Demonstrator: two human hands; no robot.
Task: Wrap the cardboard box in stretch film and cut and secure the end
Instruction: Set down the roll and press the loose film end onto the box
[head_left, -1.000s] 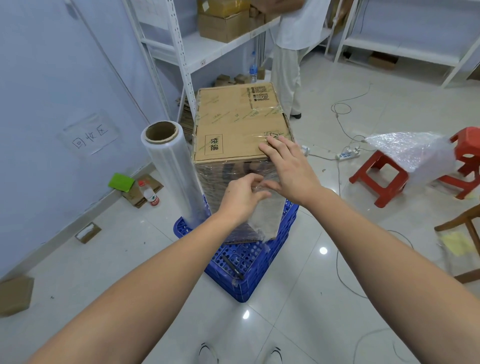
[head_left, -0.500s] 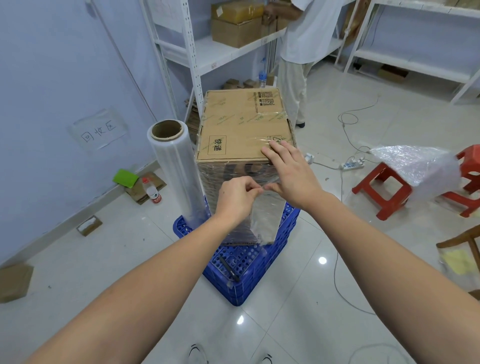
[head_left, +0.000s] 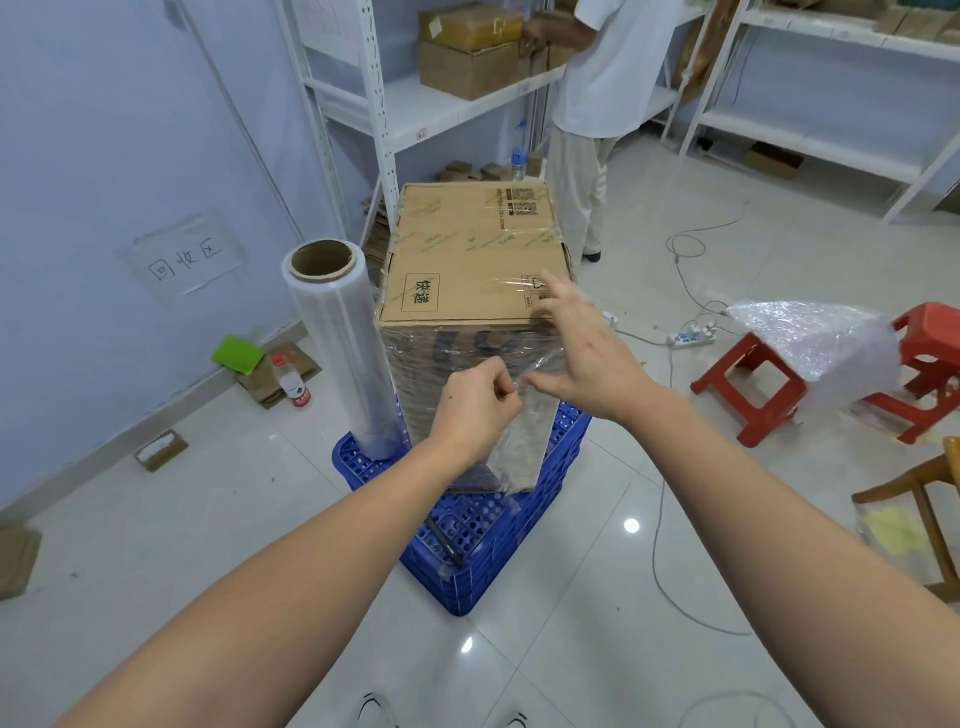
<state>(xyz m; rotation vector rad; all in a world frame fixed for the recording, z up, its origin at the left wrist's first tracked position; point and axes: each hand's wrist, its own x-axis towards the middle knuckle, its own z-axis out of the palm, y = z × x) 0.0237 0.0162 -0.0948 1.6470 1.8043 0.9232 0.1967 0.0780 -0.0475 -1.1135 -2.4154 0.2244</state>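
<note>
Box: the tall brown cardboard box (head_left: 470, 270) stands on a blue plastic crate (head_left: 483, 540), middle of the floor.
Roll: the clear stretch film roll (head_left: 343, 348) stands just left.
Risk: the thin film could tear or unstick if pulled hard.
Left hand (head_left: 475, 405): pinches the film's loose end.
Right hand (head_left: 587, 358): fingers spread, by the box's near right corner.

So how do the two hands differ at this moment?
The left hand is curled, pinching the film end on the cardboard box; the right hand is open, fingers spread. The left sits lower on the box's near face, the right reaches its top edge. Both are bare.
</note>
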